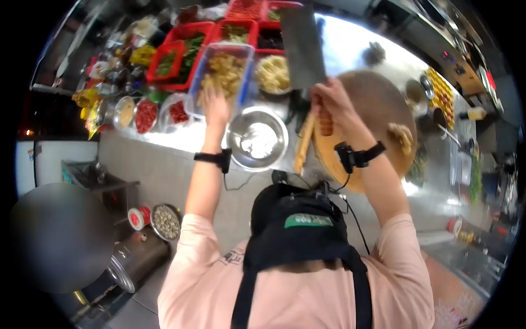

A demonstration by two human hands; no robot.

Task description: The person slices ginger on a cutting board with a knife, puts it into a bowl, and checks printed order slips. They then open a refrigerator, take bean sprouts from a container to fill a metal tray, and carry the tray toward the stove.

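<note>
My right hand (335, 101) is wrapped around the handle of a cleaver (303, 49), its broad blade raised and pointing away from me. Beneath that hand lies a round wooden chopping board (378, 118), with a pale knobbly piece of food (402, 137) on its right side. At the near end of a clear plastic container (201, 71) with a blue rim, my left hand (215, 104) reaches over yellowish food pieces (226, 68); its fingers look stretched out, though blurred. A shiny metal bowl (257, 138) sits just below and right of the left hand.
Red baskets (189, 33) of greens and other food stand at the back. Bowls of chopped red food (146, 115) line the left counter edge. A wooden stick (304, 145) lies beside the board. A large metal pot (137, 260) and a blurred round shape (63, 238) are lower left.
</note>
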